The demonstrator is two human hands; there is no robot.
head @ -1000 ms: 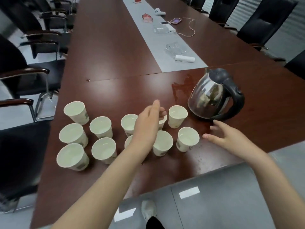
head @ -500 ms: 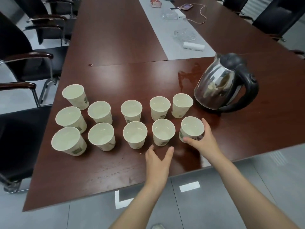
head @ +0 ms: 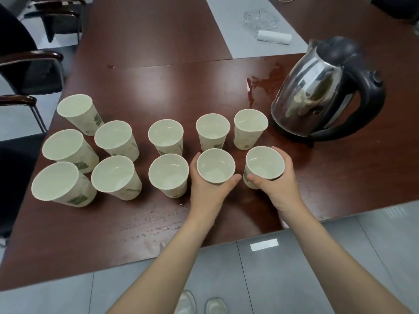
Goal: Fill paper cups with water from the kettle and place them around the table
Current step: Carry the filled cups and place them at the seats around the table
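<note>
While the right grip [head: 280,191] was already wrapped round the end cup [head: 264,163], the left grip [head: 207,191] has now been wrapped round the neighbouring cup [head: 215,165] | both stand on the bench [head: 147,227], near the kettle [head: 317,91] — placing judged next.

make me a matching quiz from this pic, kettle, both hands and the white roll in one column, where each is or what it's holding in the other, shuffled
Column 1
1. kettle
2. left hand
3. right hand
4. white roll

Column 2
A. lies on the grey strip
B. holds the front-row cup nearest the kettle
C. stands upright, right of the cups
D. holds the front-row cup second from the kettle

Pairs: 1-C, 2-D, 3-B, 4-A
</note>
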